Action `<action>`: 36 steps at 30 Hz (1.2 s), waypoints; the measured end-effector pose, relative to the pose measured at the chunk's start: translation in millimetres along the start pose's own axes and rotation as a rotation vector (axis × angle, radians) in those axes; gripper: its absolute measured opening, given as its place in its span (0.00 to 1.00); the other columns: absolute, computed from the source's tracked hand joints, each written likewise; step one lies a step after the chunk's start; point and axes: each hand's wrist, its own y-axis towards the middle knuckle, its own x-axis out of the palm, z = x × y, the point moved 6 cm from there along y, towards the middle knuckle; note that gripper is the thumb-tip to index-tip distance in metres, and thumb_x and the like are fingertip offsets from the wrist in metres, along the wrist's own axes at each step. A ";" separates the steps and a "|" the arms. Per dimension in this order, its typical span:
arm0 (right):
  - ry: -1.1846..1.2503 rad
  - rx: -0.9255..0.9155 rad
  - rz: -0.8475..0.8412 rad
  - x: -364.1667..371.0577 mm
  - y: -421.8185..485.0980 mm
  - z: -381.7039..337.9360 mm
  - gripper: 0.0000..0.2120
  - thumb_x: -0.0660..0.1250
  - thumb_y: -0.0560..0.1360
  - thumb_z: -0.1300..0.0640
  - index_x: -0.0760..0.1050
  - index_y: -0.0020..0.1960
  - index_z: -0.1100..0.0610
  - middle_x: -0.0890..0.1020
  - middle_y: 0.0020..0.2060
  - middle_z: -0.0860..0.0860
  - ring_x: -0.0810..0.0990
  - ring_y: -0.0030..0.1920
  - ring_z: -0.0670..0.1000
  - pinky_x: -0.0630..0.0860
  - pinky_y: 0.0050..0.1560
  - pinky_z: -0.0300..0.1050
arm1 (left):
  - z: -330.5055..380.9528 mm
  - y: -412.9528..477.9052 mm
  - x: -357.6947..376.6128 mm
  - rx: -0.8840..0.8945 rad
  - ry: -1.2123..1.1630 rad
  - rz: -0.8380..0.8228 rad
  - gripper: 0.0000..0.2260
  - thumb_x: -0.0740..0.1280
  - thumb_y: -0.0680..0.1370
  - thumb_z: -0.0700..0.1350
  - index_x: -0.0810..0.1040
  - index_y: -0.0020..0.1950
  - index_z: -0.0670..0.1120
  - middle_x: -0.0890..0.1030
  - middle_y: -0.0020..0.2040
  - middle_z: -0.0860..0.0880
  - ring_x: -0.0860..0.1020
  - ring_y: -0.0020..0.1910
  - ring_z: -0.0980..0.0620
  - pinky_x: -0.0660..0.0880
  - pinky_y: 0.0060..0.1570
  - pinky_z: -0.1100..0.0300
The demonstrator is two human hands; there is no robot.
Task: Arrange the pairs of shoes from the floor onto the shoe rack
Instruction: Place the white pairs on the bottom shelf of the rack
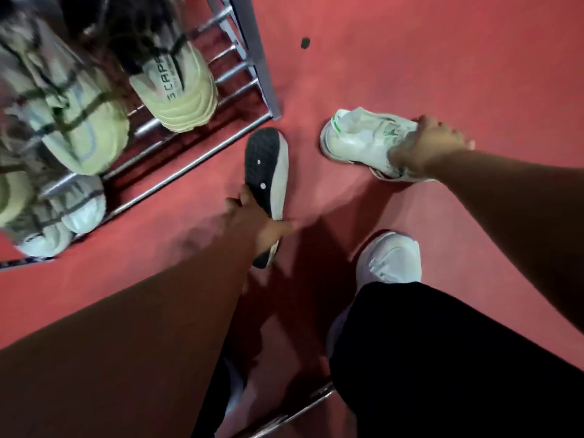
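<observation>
The shoe rack (252,52) stood at the left, and its metal bars already carried pale yellow-green sneakers (177,86), one of them with dark lettering on its side. More of the same sort, badly blurred, sat further left and on a lower tier.

Just off the rack's front corner, the left hand (256,219) gripped a black-soled shoe (267,159) around its middle. The fingers were curled round it and the sole was turned up toward the camera, with its white edge showing. It was off the floor and close to the rack, but not yet on any bar.

To the right, the right hand (426,147) had closed over the far end of a white sneaker with green trim (357,140), which was low on the red floor (442,58). Whether it had lifted clear could not be told.

This looked like the pick-up step, with one shoe of a pair taken in each hand. The next move would likely call for turning the black-soled shoe sole-down. Both shoes would then need carrying to a free stretch of bars and setting side by side.
</observation>
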 end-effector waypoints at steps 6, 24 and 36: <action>0.074 0.039 0.103 17.1 1.8 34.6 0.39 0.69 0.69 0.36 0.64 0.76 0.49 0.69 0.70 0.61 0.66 0.72 0.66 0.65 0.71 0.64 | -15.4 3.5 9.9 -0.066 -0.099 0.127 0.55 0.74 0.64 0.47 0.42 0.80 0.66 0.63 0.69 0.43 0.69 0.67 0.34 0.76 0.61 0.45; 0.950 0.019 -0.416 67.5 -9.1 15.1 0.29 0.74 0.62 0.65 0.80 0.64 0.59 0.86 0.55 0.61 0.85 0.58 0.66 0.76 0.63 0.66 | -63.2 -26.8 32.7 -0.280 -1.144 -0.403 0.19 0.65 0.72 0.33 0.81 0.62 0.40 0.86 0.53 0.40 0.85 0.45 0.41 0.83 0.46 0.48; 0.383 -0.167 -0.645 26.9 -19.0 -0.6 0.13 0.62 0.69 0.75 0.83 0.46 0.65 0.87 0.42 0.61 0.86 0.36 0.53 0.82 0.42 0.45 | -96.6 -30.0 32.6 -0.237 -1.305 -0.370 0.17 0.64 0.78 0.40 0.80 0.67 0.43 0.85 0.57 0.42 0.86 0.44 0.44 0.81 0.33 0.58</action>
